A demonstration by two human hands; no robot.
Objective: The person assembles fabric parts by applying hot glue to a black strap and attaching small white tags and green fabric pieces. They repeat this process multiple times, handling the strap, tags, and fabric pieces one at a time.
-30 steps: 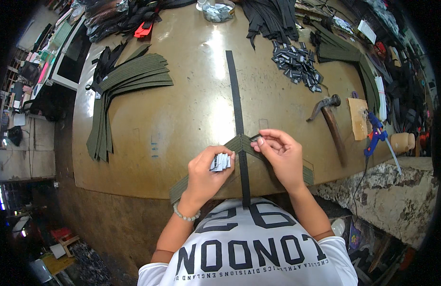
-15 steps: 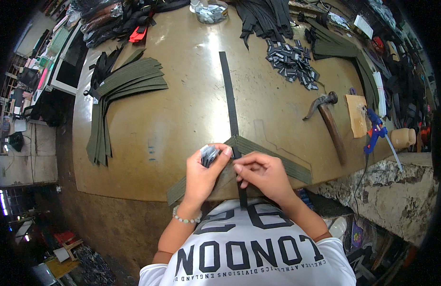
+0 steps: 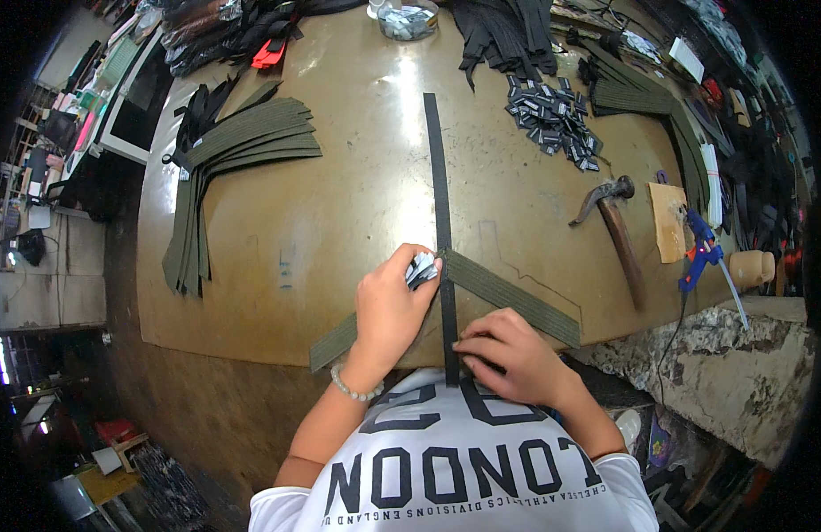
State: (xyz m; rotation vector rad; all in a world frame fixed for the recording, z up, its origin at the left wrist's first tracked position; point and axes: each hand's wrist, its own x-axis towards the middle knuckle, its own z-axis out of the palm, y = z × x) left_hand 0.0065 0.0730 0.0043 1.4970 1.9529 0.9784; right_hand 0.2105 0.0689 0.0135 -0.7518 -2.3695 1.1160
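A long black strap (image 3: 438, 177) runs from mid-table down to the table's near edge and overhangs it. Olive-green webbing (image 3: 513, 297) spreads under it in a V, its arms slanting to both sides. My left hand (image 3: 397, 297) is closed around several small grey-and-white labels (image 3: 420, 269) and rests where strap and webbing meet. Lower down, my right hand (image 3: 508, 355) has its fingers curled, the tips at the strap's right edge; whether they pinch it cannot be made out.
A hammer (image 3: 619, 235) and a blue glue gun (image 3: 699, 252) lie to the right. Small black labels (image 3: 552, 122) are heaped beyond. Folded olive webbing (image 3: 242, 146) lies at the left, black straps (image 3: 503, 35) at the back. A clear tub (image 3: 408, 19) stands at the far edge.
My right hand has moved down along the strap toward the table's near edge, away from my left. My left hand has shifted slightly up and right with the labels, closer to the strap.
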